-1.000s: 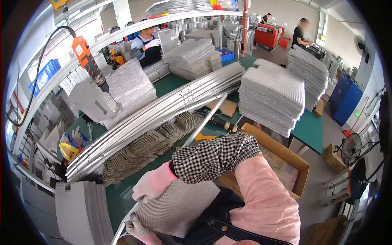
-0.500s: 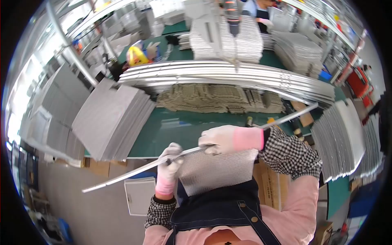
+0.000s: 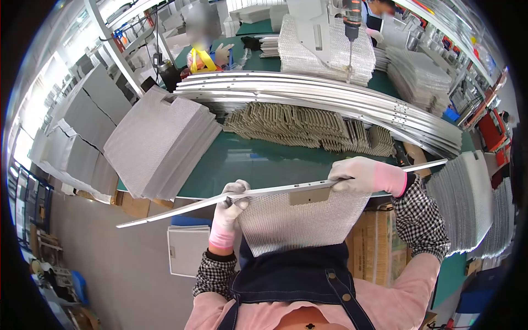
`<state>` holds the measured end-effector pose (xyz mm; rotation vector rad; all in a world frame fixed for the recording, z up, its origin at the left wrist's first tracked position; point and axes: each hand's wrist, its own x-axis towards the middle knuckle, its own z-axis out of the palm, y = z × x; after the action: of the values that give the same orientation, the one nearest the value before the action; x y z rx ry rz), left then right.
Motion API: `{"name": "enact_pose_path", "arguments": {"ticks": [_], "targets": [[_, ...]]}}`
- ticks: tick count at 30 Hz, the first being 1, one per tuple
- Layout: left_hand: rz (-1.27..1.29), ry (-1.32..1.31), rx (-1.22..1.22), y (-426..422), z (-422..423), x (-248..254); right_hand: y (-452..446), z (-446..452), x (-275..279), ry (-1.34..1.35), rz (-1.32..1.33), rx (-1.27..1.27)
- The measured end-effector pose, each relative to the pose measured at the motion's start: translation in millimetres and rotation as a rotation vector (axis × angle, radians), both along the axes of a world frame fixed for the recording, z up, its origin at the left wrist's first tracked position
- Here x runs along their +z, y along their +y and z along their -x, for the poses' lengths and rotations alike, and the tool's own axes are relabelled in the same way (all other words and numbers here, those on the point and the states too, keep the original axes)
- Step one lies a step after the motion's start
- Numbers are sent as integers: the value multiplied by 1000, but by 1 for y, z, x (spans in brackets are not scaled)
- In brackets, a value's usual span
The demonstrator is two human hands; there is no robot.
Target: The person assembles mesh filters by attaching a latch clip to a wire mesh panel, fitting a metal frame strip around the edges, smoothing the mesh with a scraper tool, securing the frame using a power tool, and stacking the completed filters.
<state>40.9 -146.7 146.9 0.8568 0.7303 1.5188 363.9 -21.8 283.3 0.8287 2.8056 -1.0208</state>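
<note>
A long, narrow aluminium strip runs across in front of me, its left end dipping lower. Directly under it hangs a silver honeycomb-textured panel, top edge against the strip. At that edge shows a small tan plate. My left hand, in a white and pink glove, is closed around the strip at the panel's left corner. With fingers bent over it, my right hand grips the strip near the panel's right corner. The strip extends past both hands.
Grey panels are stacked on the left and right of the green table. Behind lie a row of brownish pieces and long metal strips. A power screwdriver hangs above. Across the table shows another person's gloved hand.
My right hand has slid right along the strip, uncovering the panel's upper edge and tan plate. The strip's right side sits lower and more level. The whole view has shifted slightly.
</note>
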Motion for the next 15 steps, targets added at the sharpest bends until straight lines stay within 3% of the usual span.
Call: {"name": "enact_pose_path", "arguments": {"ticks": [11, 15], "targets": [[-1, -134, 78, 4, 5, -10, 6, -60, -1, -16, -69, -204], [19, -144, 121, 17, -4, -9, 5, -61, -24, -42, -283, -151]]}}
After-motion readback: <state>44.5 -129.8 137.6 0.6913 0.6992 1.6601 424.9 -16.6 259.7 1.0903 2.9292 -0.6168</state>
